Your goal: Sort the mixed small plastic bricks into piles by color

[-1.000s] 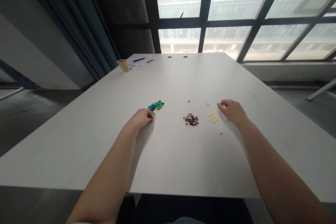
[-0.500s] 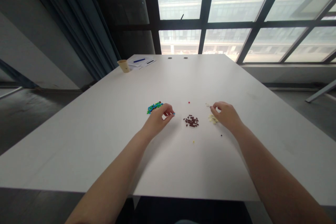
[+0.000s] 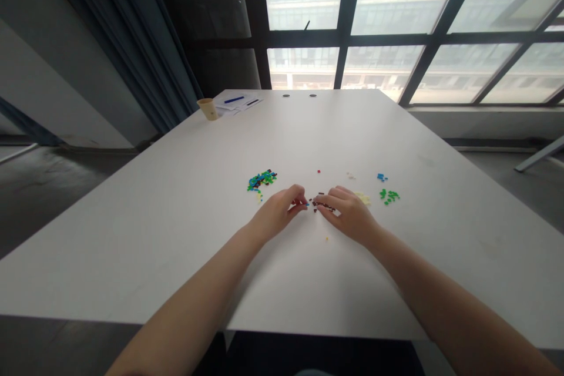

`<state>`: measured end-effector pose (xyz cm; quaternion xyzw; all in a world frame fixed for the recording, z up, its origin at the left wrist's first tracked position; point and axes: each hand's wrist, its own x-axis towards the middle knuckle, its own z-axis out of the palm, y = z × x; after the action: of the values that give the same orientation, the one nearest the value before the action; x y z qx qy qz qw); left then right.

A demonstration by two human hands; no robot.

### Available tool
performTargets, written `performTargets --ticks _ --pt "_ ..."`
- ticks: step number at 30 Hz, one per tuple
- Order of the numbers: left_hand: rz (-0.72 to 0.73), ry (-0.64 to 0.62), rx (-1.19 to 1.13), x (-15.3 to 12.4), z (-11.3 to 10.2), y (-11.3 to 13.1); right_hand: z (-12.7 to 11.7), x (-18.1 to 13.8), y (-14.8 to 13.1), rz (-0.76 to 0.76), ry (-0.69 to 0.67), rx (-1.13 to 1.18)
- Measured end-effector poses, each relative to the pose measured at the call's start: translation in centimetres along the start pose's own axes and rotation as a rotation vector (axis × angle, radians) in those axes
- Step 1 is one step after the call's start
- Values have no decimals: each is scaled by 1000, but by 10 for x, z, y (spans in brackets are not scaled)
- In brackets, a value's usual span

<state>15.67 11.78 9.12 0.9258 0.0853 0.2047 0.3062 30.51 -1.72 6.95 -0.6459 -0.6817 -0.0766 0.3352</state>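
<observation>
My left hand (image 3: pixel 282 210) is closed in a pinch on a small blue brick (image 3: pixel 307 204), left of the dark brown bricks (image 3: pixel 331 208). Over that brown pile reaches my right hand (image 3: pixel 350 214), thumb and fingers apart, with brown pieces showing in the gap between them. It partly covers the pile. A mixed heap of blue, green and brown bricks (image 3: pixel 262 178) lies beyond my left hand. Pale yellow bricks (image 3: pixel 363 197) are just past my right hand, partly hidden by it.
Green bricks (image 3: pixel 389 196) and a few blue bricks (image 3: pixel 382 177) lie to the right. White bricks (image 3: pixel 351 175), a red brick (image 3: pixel 319 171) and a yellow brick (image 3: pixel 326 239) sit apart. A paper cup (image 3: pixel 207 109), papers (image 3: pixel 238 107) and a pen (image 3: pixel 234 100) are at the far left.
My right hand has moved left from the pale bricks to the brown pile, uncovering the green and blue groups. My left hand has come right and nearer me with the blue brick.
</observation>
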Motion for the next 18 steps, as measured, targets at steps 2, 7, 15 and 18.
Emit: performTargets --ticks 2,7,15,18 --pt "-7 -12 -39 0 2 -1 2 0 0 -27 1 5" --pt "-63 -11 -144 -1 12 -6 4 -1 -3 -109 9 -10" --pt "-94 14 -243 2 11 -4 -12 2 21 -61 38 -78" --pt "-91 -6 -211 2 11 -6 -32 -7 63 193 188 -172"
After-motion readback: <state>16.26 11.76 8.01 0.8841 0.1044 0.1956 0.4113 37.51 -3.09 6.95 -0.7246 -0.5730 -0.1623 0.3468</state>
